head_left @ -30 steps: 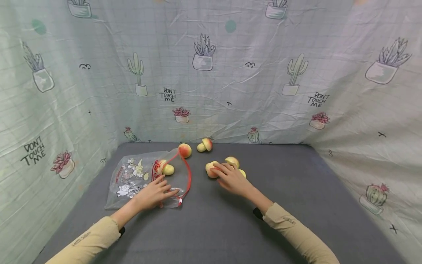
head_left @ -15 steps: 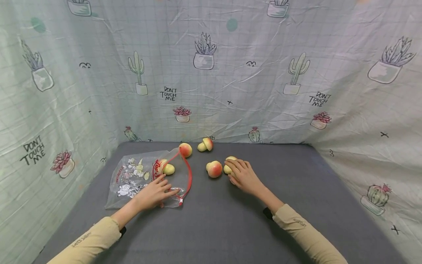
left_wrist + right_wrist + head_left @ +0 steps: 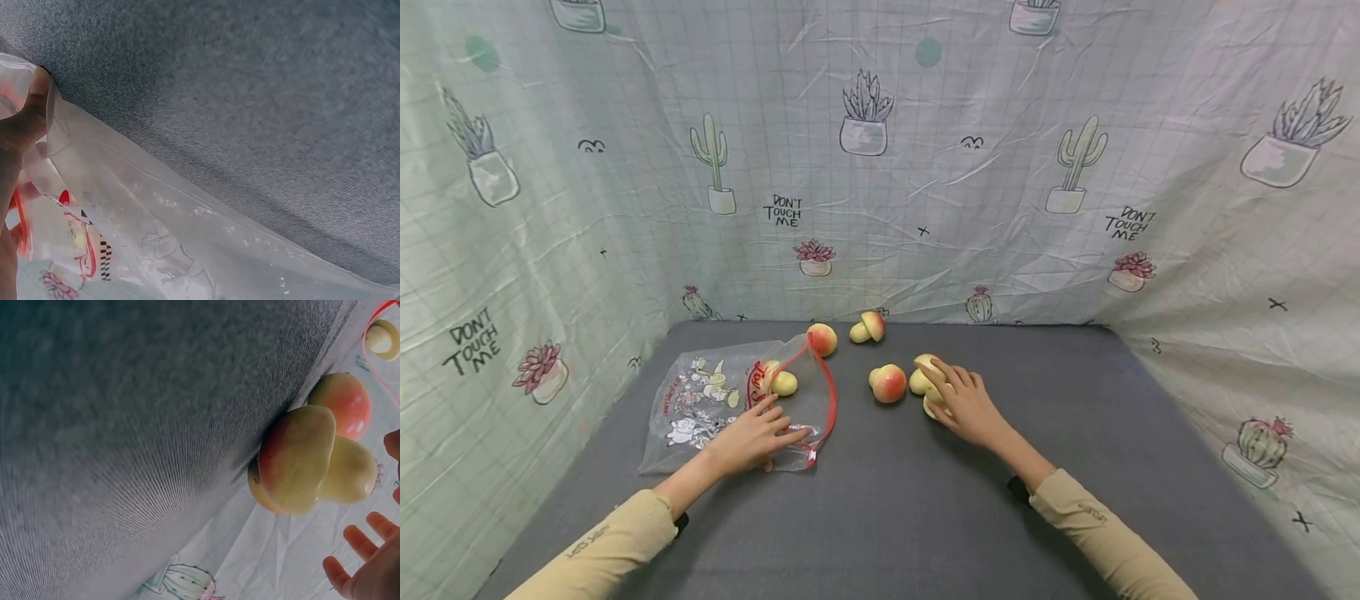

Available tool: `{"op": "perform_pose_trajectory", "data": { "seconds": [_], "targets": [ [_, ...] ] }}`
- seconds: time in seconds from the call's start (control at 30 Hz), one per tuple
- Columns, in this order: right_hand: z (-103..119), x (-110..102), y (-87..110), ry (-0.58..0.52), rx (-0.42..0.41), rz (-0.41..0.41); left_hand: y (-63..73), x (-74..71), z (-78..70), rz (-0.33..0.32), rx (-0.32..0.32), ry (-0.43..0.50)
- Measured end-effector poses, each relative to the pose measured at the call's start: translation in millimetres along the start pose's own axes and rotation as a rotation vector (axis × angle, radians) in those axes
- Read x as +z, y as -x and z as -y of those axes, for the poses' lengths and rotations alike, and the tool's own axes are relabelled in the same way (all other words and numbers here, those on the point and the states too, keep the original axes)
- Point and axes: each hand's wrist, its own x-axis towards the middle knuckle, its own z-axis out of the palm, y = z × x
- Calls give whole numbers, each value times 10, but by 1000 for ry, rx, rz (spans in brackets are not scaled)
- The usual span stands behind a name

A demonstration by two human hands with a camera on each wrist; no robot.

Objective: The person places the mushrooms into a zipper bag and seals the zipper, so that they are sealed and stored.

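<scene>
A clear drawstring bag with red trim and printed cartoons lies on the left of the table. My left hand is at its mouth; the left wrist view shows the thumb on the film's edge and fingers behind the film. Within the bag lies a toy mushroom. My right hand hovers beside two toy mushrooms, a pale yellow one and a nearer one partly covered by the fingers. In the right wrist view its fingers are spread, apart from the red-and-yellow mushroom.
Left of the right hand sits another toy mushroom with a red cap. Farther back are a round-capped one by the bag's mouth and one on its side. A printed cloth hangs behind the grey table.
My right hand has moved right, off the red-capped mushroom to the two yellow ones, and its fingers have spread slightly. The left hand and bag have stayed in place.
</scene>
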Motion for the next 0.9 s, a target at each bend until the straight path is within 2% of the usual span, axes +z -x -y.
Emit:
{"op": "perform_pose_trajectory", "data": {
  "seconds": [0.27,0.43,0.9],
  "targets": [
    [28,5,49,-3,55,64,-20,2,10,22,10,-31],
    [71,-21,50,-5,88,64,-59,5,12,11,26,-33],
    [116,-43,12,49,106,80,-74,-3,32,4,48,-35]
  ]
}}
